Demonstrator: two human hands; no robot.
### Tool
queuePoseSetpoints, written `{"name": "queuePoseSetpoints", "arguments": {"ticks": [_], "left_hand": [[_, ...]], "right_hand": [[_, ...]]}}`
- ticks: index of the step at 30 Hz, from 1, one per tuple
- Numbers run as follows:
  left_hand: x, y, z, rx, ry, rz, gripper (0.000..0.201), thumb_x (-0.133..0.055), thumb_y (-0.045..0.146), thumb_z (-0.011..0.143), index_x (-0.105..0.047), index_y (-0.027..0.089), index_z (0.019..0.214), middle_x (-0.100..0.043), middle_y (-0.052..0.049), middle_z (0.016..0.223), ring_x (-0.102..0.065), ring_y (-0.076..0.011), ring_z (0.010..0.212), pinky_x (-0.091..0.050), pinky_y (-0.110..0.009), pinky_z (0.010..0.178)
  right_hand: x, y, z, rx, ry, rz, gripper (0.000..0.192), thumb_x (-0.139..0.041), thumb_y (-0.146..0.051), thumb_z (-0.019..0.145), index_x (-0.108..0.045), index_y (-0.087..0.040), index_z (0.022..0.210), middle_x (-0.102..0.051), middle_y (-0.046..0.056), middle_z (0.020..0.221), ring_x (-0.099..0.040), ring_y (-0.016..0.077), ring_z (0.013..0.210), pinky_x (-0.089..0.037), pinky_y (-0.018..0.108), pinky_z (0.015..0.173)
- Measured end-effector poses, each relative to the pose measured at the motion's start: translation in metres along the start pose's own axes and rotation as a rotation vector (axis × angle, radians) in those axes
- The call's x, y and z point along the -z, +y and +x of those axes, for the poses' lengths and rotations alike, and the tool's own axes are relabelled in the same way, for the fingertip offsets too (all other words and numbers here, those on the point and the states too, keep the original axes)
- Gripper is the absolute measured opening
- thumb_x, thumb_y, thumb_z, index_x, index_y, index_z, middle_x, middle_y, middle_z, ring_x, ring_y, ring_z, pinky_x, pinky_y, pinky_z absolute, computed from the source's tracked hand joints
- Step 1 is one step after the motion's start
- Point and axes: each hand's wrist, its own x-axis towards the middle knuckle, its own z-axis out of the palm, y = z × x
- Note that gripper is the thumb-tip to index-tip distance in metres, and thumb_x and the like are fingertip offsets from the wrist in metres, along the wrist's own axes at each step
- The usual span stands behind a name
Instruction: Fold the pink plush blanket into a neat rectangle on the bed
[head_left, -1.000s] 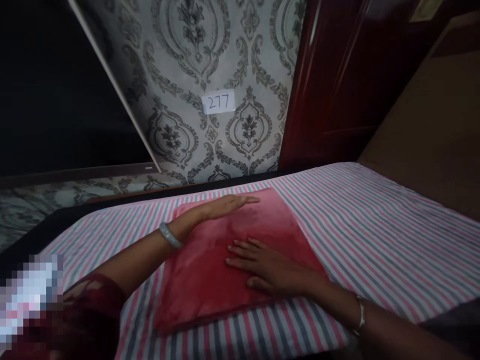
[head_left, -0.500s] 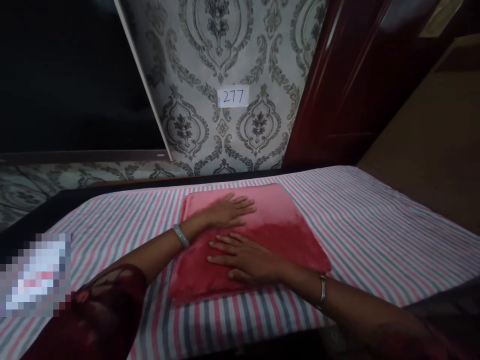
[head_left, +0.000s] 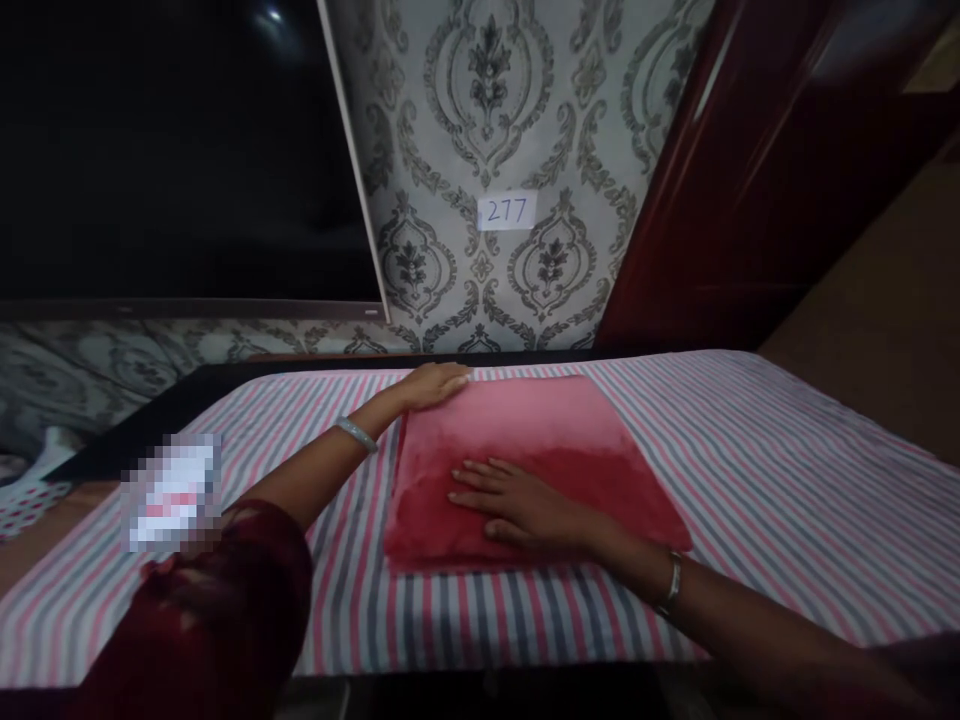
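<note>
A folded red and pink plush cloth (head_left: 600, 490) lies flat on a striped sheet (head_left: 480, 620). Its far part looks pale pink and its near part deep red. At the cloth's far left corner rests my left hand (head_left: 435, 385), fingers stretched out together over the edge. My right hand (head_left: 521, 505) lies flat on the red part, fingers spread, with nothing gripped. A bracelet circles each wrist.
A large dark screen (head_left: 180, 160) stands at the back left. Behind the sheet is a patterned wall with a paper marked 277 (head_left: 507, 211). A dark red glossy panel (head_left: 720, 200) rises at right. A blurred white item (head_left: 172, 495) lies at left.
My left hand has slid from the cloth's pink middle to its far left corner. My right hand stays flat on the red part. The view has shifted left.
</note>
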Motion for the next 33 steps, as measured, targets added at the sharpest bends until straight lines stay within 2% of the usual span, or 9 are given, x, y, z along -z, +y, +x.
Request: {"name": "queuePoseSetpoints", "arguments": {"ticks": [4,7,12,14,19,21,26,30,33], "left_hand": [[-0.017,0.024,-0.039,-0.194,-0.021,-0.099,0.058,-0.021,0.053,0.104,-0.04,0.027,0.152,-0.039,-0.004,0.159,-0.028,-0.0209,0.15,-0.01,-0.045,0.123],[-0.043,0.029,-0.058,-0.177,0.005,-0.033,0.055,-0.025,0.052,0.104,-0.036,0.031,0.154,-0.03,-0.005,0.164,-0.018,-0.0271,0.153,0.0,-0.059,0.12],[-0.066,0.015,-0.062,-0.214,0.055,0.071,0.058,-0.029,0.051,0.103,-0.029,0.029,0.158,-0.025,-0.009,0.165,-0.014,-0.0288,0.154,-0.002,-0.06,0.119],[-0.058,0.003,-0.058,-0.187,0.036,0.128,0.06,-0.033,0.052,0.102,-0.03,0.029,0.157,-0.026,-0.009,0.165,-0.016,-0.0287,0.153,-0.003,-0.06,0.12],[-0.013,-0.023,-0.044,0.282,-0.045,0.236,0.055,-0.034,0.05,0.101,-0.042,0.03,0.152,-0.043,-0.01,0.156,-0.034,-0.0337,0.146,-0.016,-0.066,0.115],[0.004,-0.019,-0.034,0.339,-0.015,0.259,0.053,-0.037,0.045,0.1,-0.046,0.027,0.149,-0.049,-0.013,0.151,-0.038,-0.0358,0.143,-0.018,-0.067,0.114],[0.009,0.054,0.004,0.129,0.06,0.199,0.059,-0.033,0.044,0.101,-0.036,0.02,0.154,-0.037,-0.014,0.159,-0.033,-0.0302,0.147,-0.024,-0.056,0.118],[-0.015,0.131,0.026,-0.167,-0.081,0.115,0.064,-0.036,0.049,0.1,-0.032,0.018,0.156,-0.031,-0.015,0.161,-0.028,-0.0284,0.15,-0.02,-0.053,0.12],[-0.035,0.169,0.036,-0.32,-0.085,0.093,0.066,-0.041,0.049,0.099,-0.029,0.019,0.156,-0.028,-0.017,0.162,-0.024,-0.03,0.151,-0.014,-0.058,0.121]], "right_hand": [[0.003,-0.012,0.025,0.041,0.072,-0.018,0.05,-0.041,-0.044,0.105,-0.041,-0.027,0.152,-0.042,0.004,0.157,-0.03,0.0173,0.149,-0.018,0.04,0.123],[-0.016,-0.018,0.041,0.099,0.028,-0.113,0.055,-0.045,-0.047,0.104,-0.036,-0.028,0.154,-0.034,0.004,0.162,-0.018,0.0217,0.152,-0.009,0.046,0.124],[-0.041,-0.016,0.045,0.109,-0.006,-0.188,0.059,-0.041,-0.05,0.104,-0.031,-0.026,0.157,-0.023,0.007,0.165,-0.009,0.0246,0.154,-0.006,0.049,0.125],[-0.041,-0.014,0.043,0.123,0.011,-0.211,0.057,-0.041,-0.049,0.104,-0.035,-0.025,0.156,-0.026,0.008,0.164,-0.01,0.0253,0.154,-0.008,0.05,0.125],[-0.033,-0.019,0.045,0.139,0.073,-0.243,0.057,-0.042,-0.049,0.103,-0.039,-0.025,0.154,-0.031,0.004,0.163,-0.018,0.0252,0.152,-0.008,0.042,0.125],[-0.027,-0.028,0.047,0.105,0.092,-0.236,0.053,-0.048,-0.045,0.101,-0.043,-0.032,0.151,-0.033,-0.001,0.161,-0.023,0.0222,0.151,-0.01,0.035,0.125],[0.009,-0.046,0.02,0.023,0.248,-0.081,0.042,-0.045,-0.039,0.1,-0.056,-0.037,0.14,-0.057,-0.005,0.145,-0.046,0.0158,0.139,-0.03,0.025,0.117],[0.043,-0.015,-0.044,-0.295,0.689,0.005,0.048,-0.031,-0.044,0.101,-0.073,-0.023,0.112,-0.074,0.006,0.113,-0.067,0.0232,0.111,-0.05,0.035,0.1],[0.052,0.027,-0.089,-0.471,1.001,0.049,0.052,-0.031,-0.048,0.099,-0.07,-0.018,0.116,-0.073,0.012,0.116,-0.067,0.0263,0.11,-0.05,0.043,0.101]]}}
